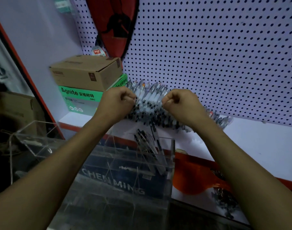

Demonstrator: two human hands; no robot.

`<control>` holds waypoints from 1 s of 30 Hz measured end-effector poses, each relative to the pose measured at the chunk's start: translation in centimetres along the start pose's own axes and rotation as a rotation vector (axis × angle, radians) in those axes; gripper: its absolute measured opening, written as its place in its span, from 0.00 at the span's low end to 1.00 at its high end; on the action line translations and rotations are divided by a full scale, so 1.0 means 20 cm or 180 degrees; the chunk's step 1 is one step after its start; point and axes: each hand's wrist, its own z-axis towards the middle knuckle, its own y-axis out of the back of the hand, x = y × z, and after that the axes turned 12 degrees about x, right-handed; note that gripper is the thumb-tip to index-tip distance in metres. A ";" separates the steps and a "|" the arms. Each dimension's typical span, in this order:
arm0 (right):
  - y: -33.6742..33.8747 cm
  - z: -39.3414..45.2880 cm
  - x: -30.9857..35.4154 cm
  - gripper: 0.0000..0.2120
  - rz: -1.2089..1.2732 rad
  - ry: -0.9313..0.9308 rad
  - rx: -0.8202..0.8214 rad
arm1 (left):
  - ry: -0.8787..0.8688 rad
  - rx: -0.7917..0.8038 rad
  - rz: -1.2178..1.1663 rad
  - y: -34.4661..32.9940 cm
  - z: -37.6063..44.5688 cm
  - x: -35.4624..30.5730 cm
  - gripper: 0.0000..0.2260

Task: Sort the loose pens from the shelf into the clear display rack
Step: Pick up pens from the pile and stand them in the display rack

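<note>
Head view: both hands among pens.

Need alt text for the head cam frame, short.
Both hands, left hand and right hand, reach into a pile of loose pens on a white shelf. A clear display rack below holds a few pens in one compartment.
</note>
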 end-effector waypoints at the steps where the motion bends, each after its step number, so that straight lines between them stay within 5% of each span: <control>1: -0.01 0.04 -0.01 0.05 -0.0102 -0.0028 -0.0028 | -0.0055 0.0073 0.0169 -0.01 0.05 0.01 0.06; 3: -0.04 0.13 -0.04 0.03 -0.0361 -0.0052 -0.0020 | -0.0207 0.0298 0.0520 -0.04 0.14 0.02 0.10; 7: -0.10 0.28 -0.09 0.15 -0.0866 -0.0010 0.0061 | -0.0451 0.0767 0.1076 -0.10 0.27 0.03 0.24; 13: -0.16 0.35 -0.20 0.26 -0.1161 0.0025 0.0074 | -0.0568 0.0574 0.1011 -0.11 0.34 0.07 0.17; 24: -0.16 0.40 -0.17 0.17 -0.0782 0.0399 -0.0374 | -0.0680 -0.1094 0.0524 -0.12 0.42 0.06 0.05; 30: -0.11 0.38 -0.16 0.18 -0.0256 0.0241 -0.0442 | -0.0020 -0.1252 -0.0435 -0.06 0.37 0.05 0.03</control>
